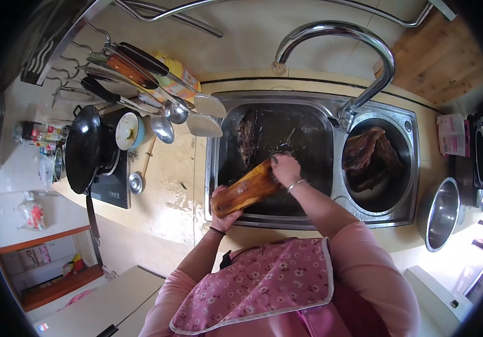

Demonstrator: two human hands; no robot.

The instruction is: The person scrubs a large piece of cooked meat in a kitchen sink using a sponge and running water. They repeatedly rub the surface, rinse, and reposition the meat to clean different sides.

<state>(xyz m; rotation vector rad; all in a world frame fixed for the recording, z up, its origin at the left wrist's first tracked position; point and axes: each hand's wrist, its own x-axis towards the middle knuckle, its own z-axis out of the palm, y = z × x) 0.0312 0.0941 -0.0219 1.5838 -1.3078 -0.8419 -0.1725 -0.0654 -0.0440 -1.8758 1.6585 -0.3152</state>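
Observation:
A long slab of cured meat point(245, 188), yellowish-brown and glossy, slants over the front of the large sink basin point(319, 168). My left hand point(228, 217) grips its lower left end, with the thumb and fingers around the sides. At the upper right end, my right hand point(285, 169) is curled against the meat. Something dark shows by its fingertips, but whether it is held there is hidden. Behind the slab, a darker, shrivelled piece of meat point(246, 132) lies in the basin. Several more dark pieces of meat point(365, 151) rest in the round basin point(372, 200).
A chrome faucet point(387, 54) arches over the sink's back edge. Ladles and spatulas point(174, 109) hang at the left. Beyond them are a black wok point(82, 149) and a bowl point(130, 130). To the right, a steel basin point(443, 215) leans near the counter edge.

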